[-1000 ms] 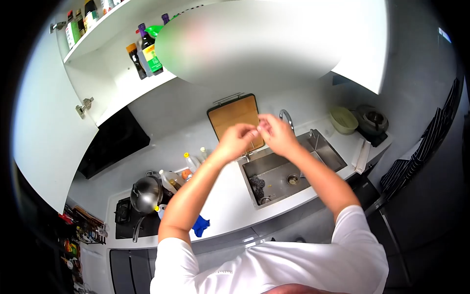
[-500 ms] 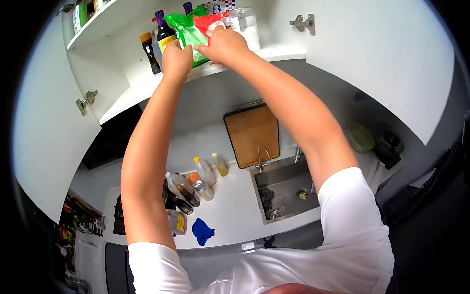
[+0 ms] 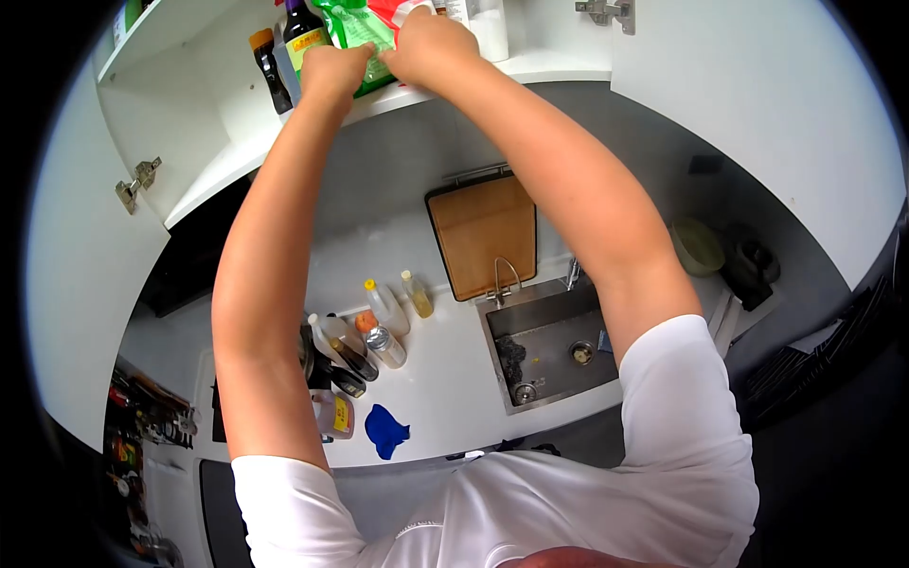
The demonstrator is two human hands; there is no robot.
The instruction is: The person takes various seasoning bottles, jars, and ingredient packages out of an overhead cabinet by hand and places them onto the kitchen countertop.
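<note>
Both arms reach up to the open cabinet's lower shelf. My left hand (image 3: pixel 333 72) is closed at the lower left side of a green plastic bag (image 3: pixel 371 30), its thumb pointing toward the middle. My right hand (image 3: pixel 436 49) is closed over a red-and-white packet (image 3: pixel 385 9) beside the green bag, with its thumb against the green bag's front. The tops of both packages are cut off by the frame, and my fingertips are partly hidden. Left of the green bag stands a dark sauce bottle with a yellow label (image 3: pixel 305 40). A clear jar with white contents (image 3: pixel 490 33) is right of my right hand.
An orange-capped bottle (image 3: pixel 272 74) stands farther left on the shelf. Cabinet doors (image 3: pixel 757 104) flank both sides. Below are a cutting board (image 3: pixel 483 237), a sink (image 3: pixel 549 355), several bottles, a can (image 3: pixel 385 348) and a blue cloth-like item (image 3: pixel 385 432) on the counter (image 3: pixel 450 398).
The view has tilted downward, so the shelf and hands sit higher in the frame. Both hands stay at the green bag and red-and-white packet.
</note>
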